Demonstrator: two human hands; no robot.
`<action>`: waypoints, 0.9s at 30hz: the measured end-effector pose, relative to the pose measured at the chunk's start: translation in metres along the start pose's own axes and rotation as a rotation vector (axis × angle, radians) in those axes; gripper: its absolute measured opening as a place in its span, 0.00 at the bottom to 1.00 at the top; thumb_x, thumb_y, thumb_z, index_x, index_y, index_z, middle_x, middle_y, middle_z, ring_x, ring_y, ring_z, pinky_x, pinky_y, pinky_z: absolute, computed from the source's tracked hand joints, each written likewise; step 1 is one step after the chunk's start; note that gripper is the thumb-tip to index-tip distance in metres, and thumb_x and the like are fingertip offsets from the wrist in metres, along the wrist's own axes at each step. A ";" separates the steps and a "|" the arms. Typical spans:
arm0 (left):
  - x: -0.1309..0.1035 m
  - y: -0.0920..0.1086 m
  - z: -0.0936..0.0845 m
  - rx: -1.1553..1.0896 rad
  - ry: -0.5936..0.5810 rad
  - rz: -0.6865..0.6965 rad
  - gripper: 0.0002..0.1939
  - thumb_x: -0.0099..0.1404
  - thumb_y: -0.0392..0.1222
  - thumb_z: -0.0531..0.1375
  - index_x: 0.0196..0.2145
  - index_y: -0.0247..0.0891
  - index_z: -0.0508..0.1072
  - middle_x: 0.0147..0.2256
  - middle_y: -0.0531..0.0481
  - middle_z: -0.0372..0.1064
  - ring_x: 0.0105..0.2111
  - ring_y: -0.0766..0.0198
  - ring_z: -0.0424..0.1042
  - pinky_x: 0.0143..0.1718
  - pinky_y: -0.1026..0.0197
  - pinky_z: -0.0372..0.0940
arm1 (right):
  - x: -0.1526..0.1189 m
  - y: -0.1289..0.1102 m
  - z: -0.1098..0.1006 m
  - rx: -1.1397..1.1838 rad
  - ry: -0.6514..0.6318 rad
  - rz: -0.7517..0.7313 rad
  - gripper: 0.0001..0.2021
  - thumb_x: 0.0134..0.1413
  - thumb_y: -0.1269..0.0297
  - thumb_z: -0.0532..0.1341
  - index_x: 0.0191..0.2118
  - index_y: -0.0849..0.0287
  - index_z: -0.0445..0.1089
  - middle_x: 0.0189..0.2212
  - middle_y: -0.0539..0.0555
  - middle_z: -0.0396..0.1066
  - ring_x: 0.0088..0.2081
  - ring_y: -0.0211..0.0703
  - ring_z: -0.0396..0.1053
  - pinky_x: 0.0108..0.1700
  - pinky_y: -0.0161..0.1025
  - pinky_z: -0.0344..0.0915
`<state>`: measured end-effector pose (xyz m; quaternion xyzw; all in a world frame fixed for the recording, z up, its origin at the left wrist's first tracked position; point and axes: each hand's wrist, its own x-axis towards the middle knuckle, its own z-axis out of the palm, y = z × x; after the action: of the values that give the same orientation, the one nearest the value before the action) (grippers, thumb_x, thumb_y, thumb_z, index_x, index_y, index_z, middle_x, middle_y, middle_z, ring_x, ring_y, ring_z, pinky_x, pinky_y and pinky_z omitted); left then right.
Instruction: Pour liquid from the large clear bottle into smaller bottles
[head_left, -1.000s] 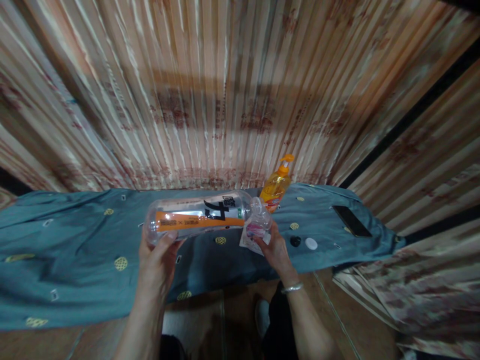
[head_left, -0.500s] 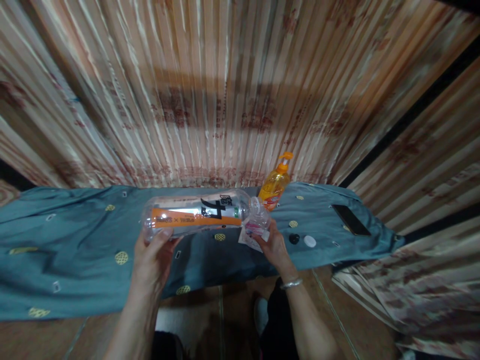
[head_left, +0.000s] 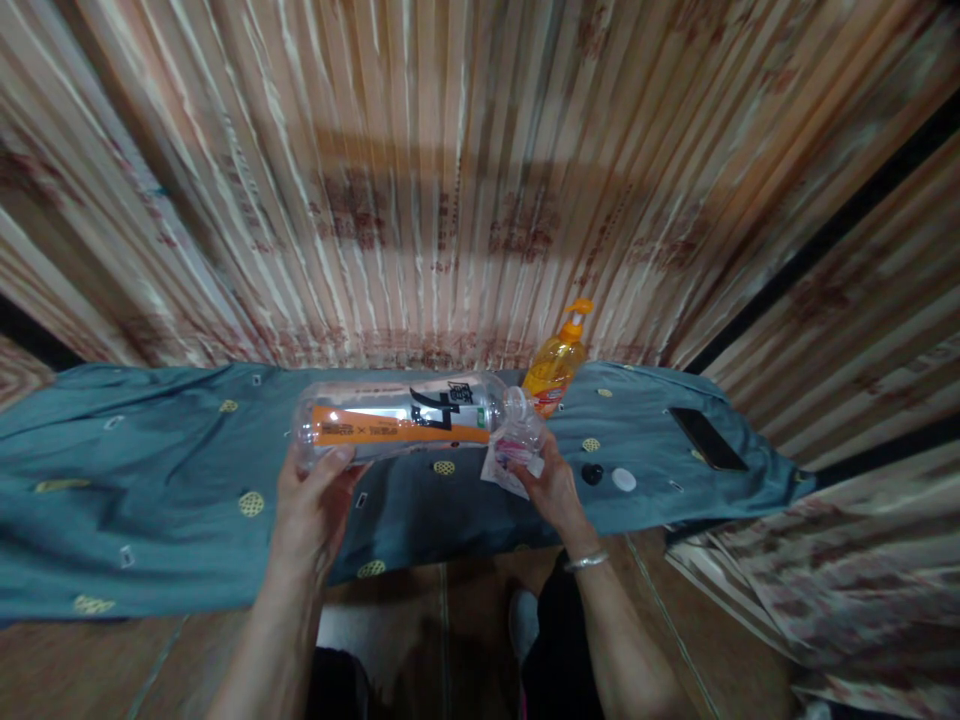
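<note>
A large clear plastic bottle (head_left: 397, 425) with an orange and silver label lies level above the cloth, its neck to the right. My left hand (head_left: 319, 500) is closed around its base end, thumb on the near side. My right hand (head_left: 553, 490) is closed on a small clear plastic bottle (head_left: 517, 437) with some pink on it. The neck of the large bottle meets the small one; whether they touch I cannot tell. Below them on the cloth is a white printed paper or packet (head_left: 501, 475), partly hidden.
An orange pump bottle (head_left: 556, 365) stands at the back, beyond my right hand. A black cap (head_left: 592, 473), a white round lid (head_left: 624, 480) and a dark phone (head_left: 707, 438) lie to the right on the blue-green cloth (head_left: 180, 470). A striped curtain (head_left: 450, 180) hangs behind.
The view has shifted slightly. Both hands keep their hold, and the two bottles stay end to end in nearly the same pose.
</note>
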<state>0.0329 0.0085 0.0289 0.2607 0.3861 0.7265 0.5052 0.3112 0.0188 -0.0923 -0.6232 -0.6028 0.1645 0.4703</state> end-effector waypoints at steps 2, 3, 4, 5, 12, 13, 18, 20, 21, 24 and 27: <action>0.001 -0.001 -0.001 -0.001 -0.015 0.005 0.26 0.35 0.42 0.79 0.34 0.41 0.79 0.34 0.52 0.80 0.33 0.58 0.77 0.42 0.54 0.75 | 0.000 -0.001 -0.001 0.000 0.002 0.006 0.28 0.54 0.54 0.65 0.59 0.57 0.63 0.48 0.62 0.79 0.48 0.58 0.78 0.50 0.52 0.74; 0.001 -0.001 -0.002 -0.001 -0.018 0.008 0.26 0.35 0.42 0.79 0.35 0.41 0.79 0.34 0.53 0.80 0.33 0.58 0.77 0.42 0.54 0.75 | 0.000 -0.002 -0.001 0.003 -0.001 0.013 0.28 0.53 0.54 0.65 0.59 0.57 0.64 0.48 0.61 0.79 0.48 0.58 0.78 0.50 0.52 0.74; 0.001 -0.001 -0.003 -0.002 -0.017 0.010 0.26 0.36 0.42 0.79 0.35 0.41 0.79 0.35 0.53 0.80 0.33 0.58 0.77 0.43 0.53 0.75 | 0.001 -0.003 -0.001 0.007 -0.006 0.023 0.28 0.53 0.54 0.65 0.58 0.57 0.64 0.48 0.61 0.79 0.47 0.58 0.78 0.49 0.51 0.75; 0.001 -0.002 -0.004 -0.003 -0.016 0.012 0.26 0.36 0.42 0.79 0.36 0.42 0.79 0.34 0.53 0.80 0.33 0.58 0.77 0.43 0.53 0.75 | 0.001 -0.003 -0.001 0.011 -0.013 0.034 0.28 0.53 0.54 0.65 0.58 0.57 0.64 0.47 0.61 0.79 0.46 0.57 0.79 0.48 0.51 0.75; 0.001 -0.002 -0.002 0.006 -0.052 0.023 0.25 0.38 0.43 0.78 0.35 0.42 0.78 0.34 0.52 0.80 0.35 0.55 0.78 0.42 0.53 0.75 | 0.001 -0.004 -0.002 0.007 -0.017 0.044 0.26 0.52 0.54 0.65 0.55 0.56 0.64 0.46 0.60 0.80 0.47 0.57 0.79 0.48 0.50 0.74; 0.000 -0.001 -0.001 0.006 -0.051 0.024 0.25 0.38 0.43 0.78 0.36 0.42 0.78 0.34 0.52 0.80 0.34 0.55 0.78 0.41 0.53 0.75 | 0.001 -0.004 -0.002 0.009 -0.016 0.041 0.25 0.52 0.54 0.65 0.55 0.56 0.64 0.46 0.60 0.80 0.46 0.57 0.79 0.48 0.50 0.74; -0.001 -0.001 0.000 0.005 -0.046 0.030 0.26 0.38 0.42 0.78 0.38 0.42 0.78 0.35 0.51 0.79 0.35 0.55 0.78 0.40 0.54 0.75 | 0.000 -0.004 -0.002 0.009 -0.004 0.023 0.25 0.53 0.53 0.65 0.54 0.56 0.64 0.45 0.60 0.80 0.46 0.57 0.79 0.47 0.50 0.74; -0.001 0.000 0.000 0.010 -0.055 0.037 0.25 0.39 0.42 0.77 0.37 0.42 0.78 0.36 0.51 0.79 0.37 0.54 0.78 0.40 0.54 0.75 | 0.000 -0.003 -0.002 0.002 -0.002 0.019 0.24 0.53 0.53 0.65 0.54 0.56 0.64 0.45 0.60 0.80 0.45 0.57 0.79 0.47 0.50 0.74; -0.001 0.000 0.001 0.012 -0.058 0.042 0.25 0.39 0.43 0.77 0.37 0.43 0.78 0.36 0.51 0.79 0.37 0.54 0.78 0.41 0.54 0.75 | -0.001 -0.003 -0.002 0.000 -0.006 0.019 0.24 0.54 0.54 0.65 0.54 0.56 0.64 0.45 0.60 0.80 0.45 0.57 0.79 0.47 0.50 0.74; -0.002 0.000 0.003 0.012 -0.058 0.048 0.24 0.40 0.42 0.77 0.36 0.43 0.78 0.36 0.51 0.79 0.37 0.54 0.78 0.41 0.53 0.75 | -0.001 -0.003 -0.002 0.007 -0.017 0.023 0.24 0.54 0.54 0.65 0.54 0.56 0.64 0.44 0.60 0.80 0.45 0.57 0.79 0.47 0.50 0.74; -0.003 0.001 0.005 -0.003 -0.051 0.049 0.25 0.39 0.42 0.77 0.37 0.43 0.78 0.36 0.51 0.79 0.36 0.54 0.78 0.40 0.53 0.75 | 0.000 -0.003 -0.002 0.011 -0.011 0.031 0.25 0.53 0.54 0.65 0.54 0.57 0.64 0.45 0.60 0.80 0.45 0.57 0.79 0.47 0.50 0.74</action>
<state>0.0373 0.0069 0.0329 0.2875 0.3657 0.7323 0.4974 0.3114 0.0173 -0.0893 -0.6289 -0.5947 0.1786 0.4679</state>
